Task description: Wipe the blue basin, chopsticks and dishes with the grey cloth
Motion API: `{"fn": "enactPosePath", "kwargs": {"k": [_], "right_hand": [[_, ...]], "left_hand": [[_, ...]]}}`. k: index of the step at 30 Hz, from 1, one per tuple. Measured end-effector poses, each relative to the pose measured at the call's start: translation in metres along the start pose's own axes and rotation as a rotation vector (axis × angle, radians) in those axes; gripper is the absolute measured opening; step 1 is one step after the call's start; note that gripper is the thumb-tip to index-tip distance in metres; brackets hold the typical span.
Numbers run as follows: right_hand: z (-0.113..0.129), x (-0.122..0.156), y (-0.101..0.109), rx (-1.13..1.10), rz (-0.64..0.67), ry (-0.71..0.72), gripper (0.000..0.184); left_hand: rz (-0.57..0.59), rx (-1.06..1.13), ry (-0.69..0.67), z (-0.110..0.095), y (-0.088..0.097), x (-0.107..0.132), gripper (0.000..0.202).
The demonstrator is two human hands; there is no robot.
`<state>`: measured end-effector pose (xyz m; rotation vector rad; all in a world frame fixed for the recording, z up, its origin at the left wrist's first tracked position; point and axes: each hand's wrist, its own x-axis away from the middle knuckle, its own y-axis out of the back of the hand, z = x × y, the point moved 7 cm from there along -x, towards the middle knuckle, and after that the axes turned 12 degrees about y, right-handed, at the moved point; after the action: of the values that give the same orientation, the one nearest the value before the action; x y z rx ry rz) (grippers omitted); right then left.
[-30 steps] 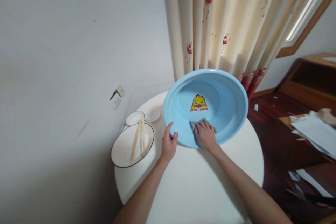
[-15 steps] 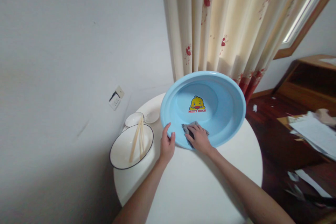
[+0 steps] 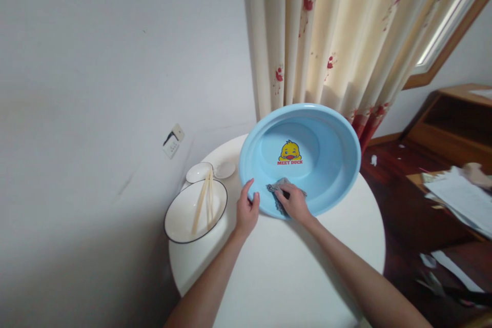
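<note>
A light-blue plastic basin [image 3: 334, 164] with a yellow duck print stands on the white round table [image 3: 277, 266]. My left hand [image 3: 247, 209] grips its near-left rim, thumb and fingers on either side of the edge. Inside the near wall lies a grey patterned cloth [image 3: 282, 207], and my right hand [image 3: 294, 201] has its fingers curled on it, bunching the fabric up. To the left, a white dark-rimmed bowl [image 3: 180, 215] has several wooden chopsticks [image 3: 200, 205] leaning in it.
Behind the bowl sit a small white bowl [image 3: 198, 171] and a white saucer [image 3: 225, 169]. A wall with a socket [image 3: 171, 147] borders the left. Cream curtains [image 3: 319, 36] hang behind the basin. Papers [image 3: 457, 195] lie at the right, with wooden furniture [image 3: 453, 128] farther back.
My right hand has gone from lying flat on the cloth to pinching it, and the fabric is now gathered up. My left hand stays on the rim; the view has shifted slightly.
</note>
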<state>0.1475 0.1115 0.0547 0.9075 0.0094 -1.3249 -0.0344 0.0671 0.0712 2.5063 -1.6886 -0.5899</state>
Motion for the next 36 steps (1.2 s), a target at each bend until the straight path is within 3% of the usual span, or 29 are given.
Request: {"fn": "enactPosePath", "kwargs": {"k": [6,9,13,16,18,23,25,32,36], "right_hand": [[-0.016,-0.006,0.006,-0.367,-0.202,-0.19,0.05],[-0.017,-0.015,0.018,-0.435,-0.317,-0.246,0.052],[-0.003,-0.039,0.045,-0.368,-0.413,-0.195,0.051],[0.016,-0.063,0.065,-0.166,-0.45,-0.036,0.046],[0.028,-0.078,0.067,0.035,-0.379,0.089,0.04],[0.031,-0.092,0.021,0.44,0.2,0.326,0.038],[0.026,-0.086,0.008,0.506,0.345,0.375,0.045],[0.023,-0.065,-0.012,0.522,0.564,0.584,0.056],[0.027,-0.067,-0.022,0.51,0.586,0.651,0.055]], "left_hand": [[-0.034,0.025,-0.017,-0.003,0.006,0.0,0.05],[-0.053,0.027,-0.037,-0.003,0.01,-0.002,0.05],[-0.061,0.023,-0.045,-0.003,0.015,-0.003,0.047],[-0.05,0.027,-0.051,-0.003,0.016,-0.004,0.046],[-0.044,0.042,-0.06,-0.004,0.018,-0.005,0.045],[-0.031,0.075,-0.053,-0.005,0.021,-0.009,0.042],[-0.042,0.086,-0.052,-0.006,0.024,-0.009,0.041],[-0.062,0.085,0.007,-0.007,0.027,-0.01,0.029],[-0.05,0.081,0.008,-0.01,0.027,-0.011,0.024]]}}
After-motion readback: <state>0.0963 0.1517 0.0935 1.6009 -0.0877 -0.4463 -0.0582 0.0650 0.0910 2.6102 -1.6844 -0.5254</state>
